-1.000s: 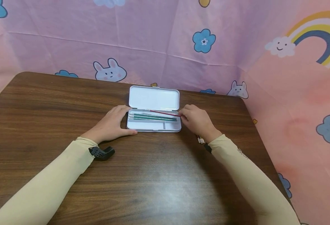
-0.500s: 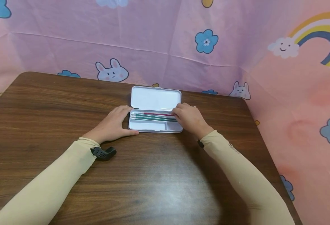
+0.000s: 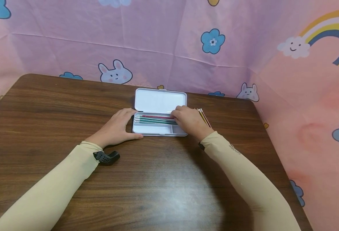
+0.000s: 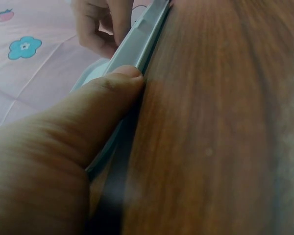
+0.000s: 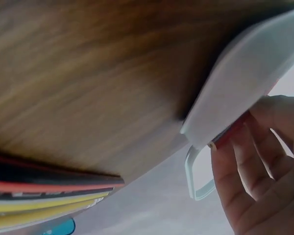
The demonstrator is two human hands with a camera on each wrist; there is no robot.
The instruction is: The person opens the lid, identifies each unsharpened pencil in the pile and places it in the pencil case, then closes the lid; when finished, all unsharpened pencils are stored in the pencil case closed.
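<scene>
A white pencil case (image 3: pixel 152 129) lies open on the brown wood-grain table (image 3: pixel 146 179), its lid (image 3: pixel 160 100) tipped back on the far side. The shallow base has a long rear compartment and, along the front, a longer left section and a shorter right one parted by a thin divider (image 3: pixel 172 129). Several slim green pencils (image 3: pixel 155 120) lie lengthwise in the rear compartment, pale ends toward the case's left end. A red pencil (image 3: pixel 158 117) runs behind them, just in front of the hinge line and roughly parallel to them.

The left hand (image 3: pixel 114 128) is spread wide across the case's left end, holding it between a straight thumb on the front wall and fingers at the rear left corner. The right hand (image 3: pixel 191 120) is nearly closed, pinching the red pencil near its right end between thumb and fingertips; the right wrist view shows that end poking out beside the fingers.

The left forearm reaches in from the near left of the case, palm toward it. The right forearm comes from the near right, its hand arched over the case's right end and hiding part of the base. Both arms wear cream sleeves, with a black wrist device (image 3: pixel 106 157) plainest on the left. To the right of the case, partly behind the right hand, lies a bundle of striped pencils (image 3: pixel 205 118), yellow among their colours.
</scene>
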